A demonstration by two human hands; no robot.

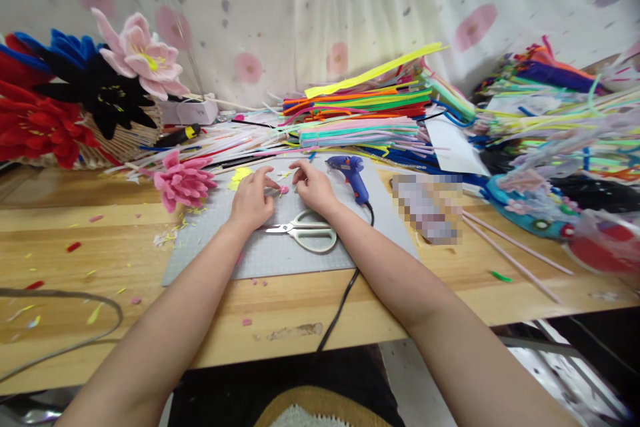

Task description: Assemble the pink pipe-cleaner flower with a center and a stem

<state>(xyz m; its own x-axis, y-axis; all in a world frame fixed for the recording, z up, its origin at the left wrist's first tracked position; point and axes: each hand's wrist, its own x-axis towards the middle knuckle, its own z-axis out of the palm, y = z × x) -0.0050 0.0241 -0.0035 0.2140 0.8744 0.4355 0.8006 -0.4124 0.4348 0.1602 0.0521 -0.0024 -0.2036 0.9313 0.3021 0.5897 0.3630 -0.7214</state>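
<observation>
My left hand [253, 201] hovers low over the grey cutting mat [370, 247], fingers bent and apart. Its index fingertip is at a small pink fuzzy piece [284, 190]; whether it presses on it I cannot tell. To the right of that piece is my right hand [315, 188], fingers loosely curved and apart, with nothing visible in them. Scissors [315, 240] with pale handles lie just below both hands, blades slightly apart and pointing left. A blue hot glue gun [350, 177] rests on the mat beyond my right wrist. Yellow fuzzy pieces [240, 177] lie behind my left hand.
A pink fuzzy flower [180, 180] lies at the mat's left edge. Larger flowers [143, 57] stand at the far left. Bundles of coloured pipe cleaners [365, 130] fill the back. A black cord [340, 310] runs over the front edge. Scraps dot the wooden table [125, 233].
</observation>
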